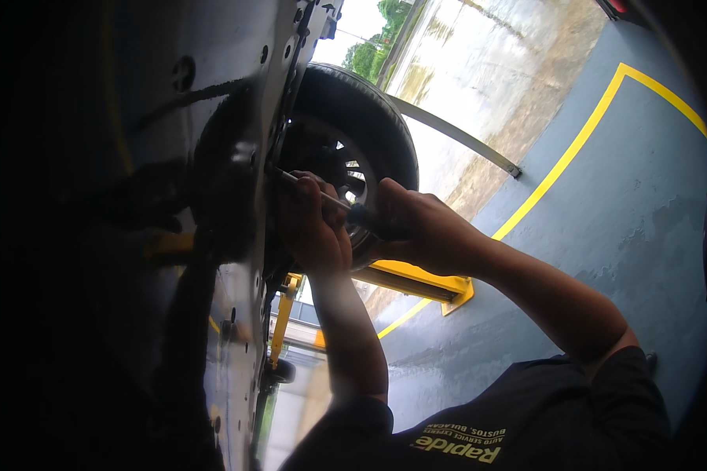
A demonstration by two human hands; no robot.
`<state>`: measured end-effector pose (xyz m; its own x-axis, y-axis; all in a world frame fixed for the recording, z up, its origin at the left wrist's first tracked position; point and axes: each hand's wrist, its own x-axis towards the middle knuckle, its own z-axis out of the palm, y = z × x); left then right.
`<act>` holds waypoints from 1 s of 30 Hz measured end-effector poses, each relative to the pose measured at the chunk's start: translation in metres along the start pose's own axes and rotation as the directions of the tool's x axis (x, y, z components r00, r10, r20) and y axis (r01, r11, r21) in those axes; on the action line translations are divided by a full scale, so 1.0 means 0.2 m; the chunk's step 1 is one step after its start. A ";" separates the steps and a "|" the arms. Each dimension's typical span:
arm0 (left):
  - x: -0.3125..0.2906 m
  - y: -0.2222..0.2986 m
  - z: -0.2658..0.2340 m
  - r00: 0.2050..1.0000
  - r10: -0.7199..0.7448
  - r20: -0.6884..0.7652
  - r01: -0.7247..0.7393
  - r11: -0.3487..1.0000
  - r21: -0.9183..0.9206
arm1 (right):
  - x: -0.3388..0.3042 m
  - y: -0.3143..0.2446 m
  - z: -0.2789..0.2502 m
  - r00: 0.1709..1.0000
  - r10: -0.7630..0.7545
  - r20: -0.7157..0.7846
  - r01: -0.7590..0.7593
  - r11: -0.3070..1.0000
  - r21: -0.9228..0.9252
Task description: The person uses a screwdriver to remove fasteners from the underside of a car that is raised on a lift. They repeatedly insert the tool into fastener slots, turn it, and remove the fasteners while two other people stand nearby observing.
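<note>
A screwdriver (322, 195) with a long pale metal shaft and a dark handle, bluish at its collar, is tilted toward the dark car body on the left. My right hand (428, 229) is closed round its handle. Beside the wheel, my left hand (310, 231) is closed with its fingers on the shaft, near the tip. That tip meets or passes behind the edge of the body panel (271, 102); what it touches is hidden in shadow. Just behind both hands is a wheel with a black tyre (397, 129) and a spoked rim (356, 179).
A yellow lift part (416, 281) stands below my right forearm, with another yellow upright (281, 322) near the car. A grey metal strip (456, 135) ends above the grey-blue floor (597, 235), which carries yellow lines (569, 153). Dark shiny bodywork (133, 235) fills the left side.
</note>
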<state>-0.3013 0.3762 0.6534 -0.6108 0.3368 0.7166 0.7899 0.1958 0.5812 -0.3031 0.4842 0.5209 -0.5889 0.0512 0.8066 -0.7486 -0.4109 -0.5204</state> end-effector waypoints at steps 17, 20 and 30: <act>0.02 0.02 0.00 0.997 -0.070 -0.022 0.066 0.989 -0.132 | -0.08 -0.02 -0.15 1.000 -0.005 -0.002 0.005 1.000 0.006; 0.02 0.06 0.03 0.997 -0.078 0.018 0.080 0.978 -0.195 | -0.07 -0.04 -0.05 0.959 -0.109 -0.263 0.103 0.994 -0.037; 0.05 0.03 -0.01 0.995 -0.094 0.030 0.098 0.973 -0.208 | -0.12 -0.04 -0.01 0.955 -0.221 -0.196 0.147 0.931 -0.335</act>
<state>-0.3027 0.3791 0.6648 -0.6804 0.3440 0.6470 0.6972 0.0321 0.7161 -0.2834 0.4881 0.5065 -0.4565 0.3182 0.8309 -0.8854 -0.0700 -0.4596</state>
